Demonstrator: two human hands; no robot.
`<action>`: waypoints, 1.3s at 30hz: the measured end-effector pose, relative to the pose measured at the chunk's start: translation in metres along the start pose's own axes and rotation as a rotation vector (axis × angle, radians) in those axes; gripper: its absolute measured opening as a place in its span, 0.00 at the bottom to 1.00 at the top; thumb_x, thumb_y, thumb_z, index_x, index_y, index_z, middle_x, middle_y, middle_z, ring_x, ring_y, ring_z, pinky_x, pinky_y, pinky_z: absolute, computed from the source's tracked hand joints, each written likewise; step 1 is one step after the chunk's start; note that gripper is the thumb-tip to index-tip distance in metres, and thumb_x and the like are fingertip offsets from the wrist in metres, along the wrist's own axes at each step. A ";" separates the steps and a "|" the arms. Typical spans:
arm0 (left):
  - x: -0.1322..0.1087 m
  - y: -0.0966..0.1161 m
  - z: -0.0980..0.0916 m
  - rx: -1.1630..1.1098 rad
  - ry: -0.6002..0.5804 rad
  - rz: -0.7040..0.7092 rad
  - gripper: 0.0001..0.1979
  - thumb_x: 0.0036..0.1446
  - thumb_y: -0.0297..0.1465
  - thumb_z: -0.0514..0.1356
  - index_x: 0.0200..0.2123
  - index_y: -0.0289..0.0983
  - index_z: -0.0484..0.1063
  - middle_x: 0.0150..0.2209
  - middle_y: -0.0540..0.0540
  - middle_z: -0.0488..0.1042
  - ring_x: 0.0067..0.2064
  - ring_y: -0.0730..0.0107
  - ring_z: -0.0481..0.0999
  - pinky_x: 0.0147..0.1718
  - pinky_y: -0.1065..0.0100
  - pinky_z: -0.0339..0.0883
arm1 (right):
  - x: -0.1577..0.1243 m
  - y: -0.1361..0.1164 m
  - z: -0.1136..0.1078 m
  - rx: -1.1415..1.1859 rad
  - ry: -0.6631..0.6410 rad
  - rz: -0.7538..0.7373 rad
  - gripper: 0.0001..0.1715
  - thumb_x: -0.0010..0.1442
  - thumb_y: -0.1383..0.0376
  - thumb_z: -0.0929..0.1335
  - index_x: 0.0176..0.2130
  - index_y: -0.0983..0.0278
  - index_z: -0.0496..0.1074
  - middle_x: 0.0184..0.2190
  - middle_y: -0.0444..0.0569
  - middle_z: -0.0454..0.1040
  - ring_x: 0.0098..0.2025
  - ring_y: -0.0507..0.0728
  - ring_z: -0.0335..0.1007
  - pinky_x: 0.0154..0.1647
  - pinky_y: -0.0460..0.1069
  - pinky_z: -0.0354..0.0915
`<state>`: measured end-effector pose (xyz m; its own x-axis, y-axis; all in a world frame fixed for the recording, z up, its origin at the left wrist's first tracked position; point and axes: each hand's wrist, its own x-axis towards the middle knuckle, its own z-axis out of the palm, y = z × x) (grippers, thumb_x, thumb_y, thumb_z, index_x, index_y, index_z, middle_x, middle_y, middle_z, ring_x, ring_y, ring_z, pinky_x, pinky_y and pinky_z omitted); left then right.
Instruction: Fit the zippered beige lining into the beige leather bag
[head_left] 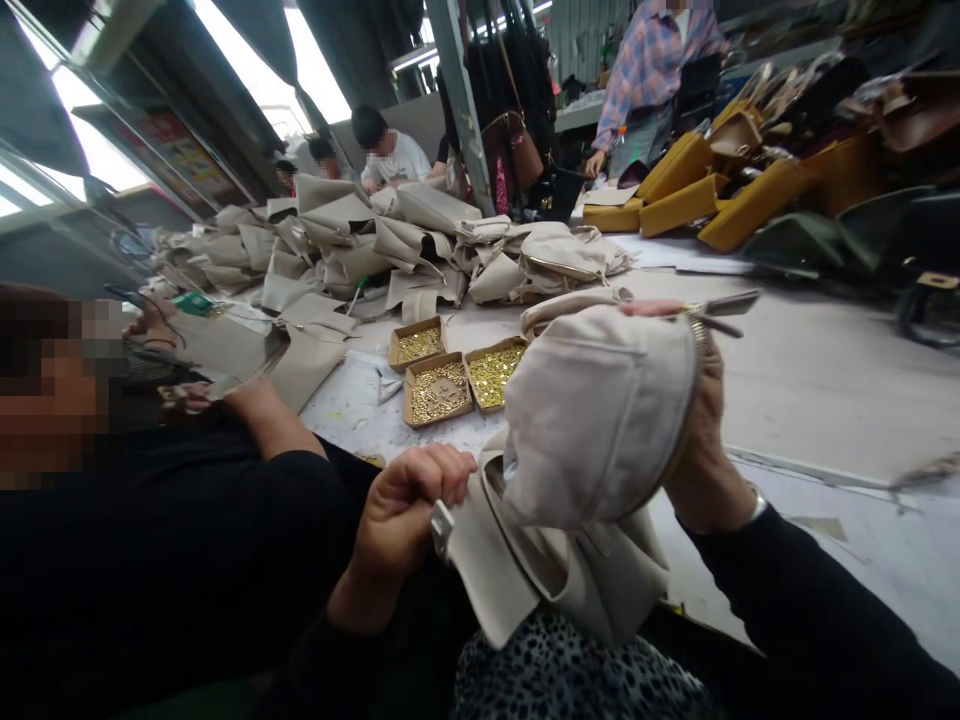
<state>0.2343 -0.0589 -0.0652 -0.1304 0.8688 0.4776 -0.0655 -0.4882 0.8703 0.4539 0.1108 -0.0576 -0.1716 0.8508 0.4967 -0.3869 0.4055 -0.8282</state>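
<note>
The cream leather bag [499,570] was held above the person's lap, at the near edge of the pale bench [810,390]. Its rounded off-white cloth lining [577,420] bulged out at the top toward the right hand [701,440]. The left hand [405,500] had its fingers curled in, grasping the bag's left edge just beside a small silver-coloured metal fitting [442,525]. The right hand gripped the lining's far right edge; a two-pronged metal tool [731,303] jutted rightward from the top of that hand.

Beyond the bag, three shallow brown cardboard trays [409,402] of tiny gold-coloured metal pieces sat together on the bench, near a large heap of cream leather bags [435,208]. At the left, a co-worker in a black top [225,500] handled another cream leather piece [307,365]. Mustard-yellow bags [679,212] lay piled at the far right.
</note>
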 end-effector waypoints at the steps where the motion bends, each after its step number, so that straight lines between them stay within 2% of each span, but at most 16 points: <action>1: 0.000 -0.004 0.000 -0.029 0.053 -0.012 0.14 0.61 0.29 0.67 0.27 0.37 0.65 0.25 0.51 0.65 0.31 0.70 0.68 0.43 0.63 0.67 | 0.004 0.006 0.006 0.034 -0.002 0.015 0.23 0.66 0.42 0.71 0.34 0.57 0.78 0.36 0.49 0.78 0.45 0.63 0.74 0.47 0.55 0.70; 4: -0.003 -0.011 -0.004 -0.112 0.114 -0.031 0.16 0.57 0.29 0.69 0.26 0.36 0.64 0.24 0.52 0.64 0.30 0.71 0.67 0.42 0.64 0.66 | 0.002 0.027 0.004 0.117 -0.033 0.222 0.24 0.58 0.42 0.78 0.34 0.60 0.80 0.32 0.46 0.77 0.35 0.57 0.72 0.36 0.49 0.68; 6: -0.005 -0.012 -0.013 -0.161 0.069 -0.017 0.15 0.57 0.30 0.68 0.25 0.36 0.64 0.23 0.51 0.63 0.29 0.71 0.67 0.40 0.64 0.65 | -0.006 0.036 -0.012 0.153 -0.028 0.413 0.27 0.53 0.41 0.81 0.33 0.61 0.80 0.28 0.44 0.76 0.28 0.53 0.68 0.28 0.45 0.65; 11: -0.007 -0.004 -0.043 -0.219 -0.274 -0.176 0.16 0.58 0.36 0.63 0.21 0.36 0.66 0.18 0.47 0.67 0.24 0.68 0.69 0.36 0.60 0.65 | -0.025 0.041 -0.056 0.112 -0.048 0.703 0.31 0.45 0.42 0.84 0.30 0.63 0.77 0.23 0.44 0.74 0.21 0.52 0.65 0.21 0.45 0.64; 13: -0.005 -0.001 -0.052 -0.200 -0.336 -0.357 0.19 0.58 0.43 0.62 0.22 0.36 0.70 0.16 0.46 0.67 0.21 0.67 0.68 0.34 0.59 0.66 | -0.029 0.039 -0.062 0.093 -0.015 0.710 0.30 0.45 0.43 0.84 0.31 0.62 0.77 0.22 0.43 0.73 0.21 0.53 0.65 0.20 0.45 0.64; 16: 0.005 0.003 -0.054 -0.066 -0.428 -0.812 0.20 0.59 0.48 0.62 0.32 0.35 0.73 0.14 0.51 0.66 0.16 0.72 0.62 0.25 0.67 0.63 | -0.032 0.034 -0.061 0.077 -0.002 0.705 0.29 0.44 0.44 0.84 0.31 0.62 0.76 0.20 0.43 0.71 0.20 0.53 0.64 0.19 0.46 0.63; 18: 0.018 0.008 -0.048 0.109 -0.547 -1.066 0.17 0.56 0.44 0.66 0.38 0.37 0.69 0.16 0.55 0.68 0.15 0.73 0.62 0.20 0.72 0.57 | -0.032 0.030 -0.058 0.090 -0.049 0.718 0.30 0.45 0.43 0.83 0.32 0.62 0.77 0.20 0.43 0.71 0.20 0.53 0.63 0.19 0.46 0.63; 20: 0.034 0.015 -0.039 0.284 -0.696 -1.152 0.17 0.53 0.38 0.68 0.41 0.40 0.66 0.20 0.56 0.73 0.18 0.71 0.68 0.19 0.74 0.57 | -0.031 0.026 -0.056 0.106 -0.129 0.745 0.31 0.48 0.40 0.82 0.34 0.62 0.78 0.22 0.45 0.73 0.21 0.54 0.65 0.21 0.47 0.65; 22: 0.049 0.020 -0.027 0.511 -0.847 -1.041 0.15 0.53 0.36 0.67 0.41 0.40 0.68 0.27 0.53 0.77 0.23 0.68 0.74 0.23 0.72 0.62 | -0.029 0.024 -0.053 0.100 -0.211 0.755 0.32 0.50 0.40 0.81 0.36 0.63 0.79 0.25 0.47 0.75 0.24 0.55 0.68 0.24 0.47 0.66; 24: 0.059 0.021 -0.015 0.821 -0.948 -0.778 0.10 0.54 0.32 0.66 0.39 0.40 0.72 0.32 0.49 0.79 0.29 0.63 0.77 0.29 0.68 0.65 | -0.026 0.023 -0.048 0.057 -0.287 0.712 0.31 0.51 0.40 0.81 0.36 0.63 0.80 0.29 0.48 0.77 0.27 0.55 0.70 0.28 0.47 0.68; 26: 0.064 0.014 -0.004 1.095 -0.929 -0.512 0.07 0.54 0.27 0.65 0.38 0.39 0.75 0.33 0.45 0.79 0.33 0.58 0.78 0.34 0.64 0.67 | -0.023 0.023 -0.045 0.004 -0.346 0.628 0.31 0.52 0.40 0.80 0.36 0.63 0.80 0.30 0.48 0.77 0.29 0.55 0.70 0.31 0.47 0.68; 28: 0.063 0.004 0.003 1.232 -0.866 -0.388 0.10 0.55 0.24 0.62 0.41 0.39 0.76 0.34 0.44 0.79 0.35 0.56 0.78 0.38 0.62 0.68 | -0.020 0.024 -0.045 -0.040 -0.382 0.561 0.31 0.53 0.39 0.79 0.37 0.63 0.80 0.29 0.46 0.75 0.30 0.55 0.68 0.31 0.46 0.66; 32: 0.060 -0.013 0.001 1.304 -0.801 -0.283 0.11 0.60 0.22 0.55 0.43 0.38 0.72 0.40 0.44 0.78 0.40 0.59 0.77 0.44 0.64 0.71 | -0.013 0.027 -0.060 -0.116 -0.426 0.602 0.34 0.55 0.36 0.77 0.35 0.65 0.78 0.29 0.47 0.73 0.29 0.54 0.66 0.28 0.46 0.63; 35: 0.064 -0.018 -0.004 1.282 -0.781 -0.213 0.17 0.54 0.19 0.54 0.46 0.35 0.70 0.47 0.39 0.75 0.47 0.57 0.75 0.50 0.61 0.71 | -0.005 0.026 -0.066 -0.209 -0.498 0.732 0.39 0.53 0.32 0.75 0.30 0.65 0.74 0.24 0.45 0.68 0.24 0.52 0.58 0.21 0.45 0.55; 37: 0.068 -0.022 -0.003 1.107 -0.787 -0.195 0.22 0.53 0.18 0.55 0.51 0.36 0.70 0.53 0.38 0.75 0.53 0.56 0.75 0.56 0.58 0.70 | 0.003 0.024 -0.061 -0.261 -0.610 0.747 0.40 0.54 0.31 0.74 0.30 0.66 0.74 0.23 0.44 0.66 0.23 0.51 0.55 0.20 0.45 0.52; 39: 0.073 -0.030 0.001 0.854 -0.759 -0.218 0.20 0.55 0.22 0.59 0.52 0.39 0.73 0.54 0.41 0.76 0.56 0.56 0.75 0.59 0.59 0.69 | 0.010 0.023 -0.051 -0.289 -0.755 0.700 0.39 0.58 0.32 0.73 0.32 0.66 0.75 0.25 0.44 0.66 0.25 0.51 0.56 0.22 0.45 0.54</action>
<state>0.2282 0.0188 -0.0562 0.4468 0.8946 0.0056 0.7124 -0.3595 0.6027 0.4892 0.1457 -0.0850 -0.8273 0.5376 -0.1633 0.2276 0.0550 -0.9722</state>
